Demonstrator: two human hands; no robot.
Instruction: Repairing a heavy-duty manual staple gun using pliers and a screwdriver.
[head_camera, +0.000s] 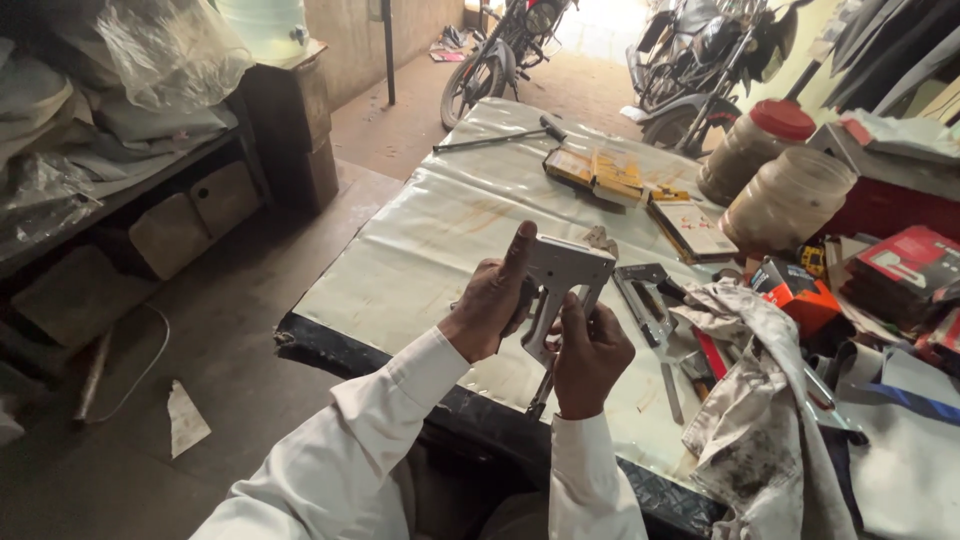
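A grey metal staple gun (562, 285) is held up above the near edge of a workbench covered in pale sheeting (440, 225). My left hand (490, 305) grips its body from the left, with the forefinger stretched up along the top corner. From below, my right hand (590, 355) holds the handle and lower part. A thin metal strip hangs down from the tool between my wrists. Both arms wear white sleeves.
A second staple gun (645, 300) lies on the bench beside a dirty rag (760, 400). Yellow staple boxes (600, 172), a hammer (500, 135), two plastic jars (785, 195) and red cartons (905, 265) sit farther back. Motorcycles (700, 55) stand beyond; cluttered shelves (110, 150) line the left.
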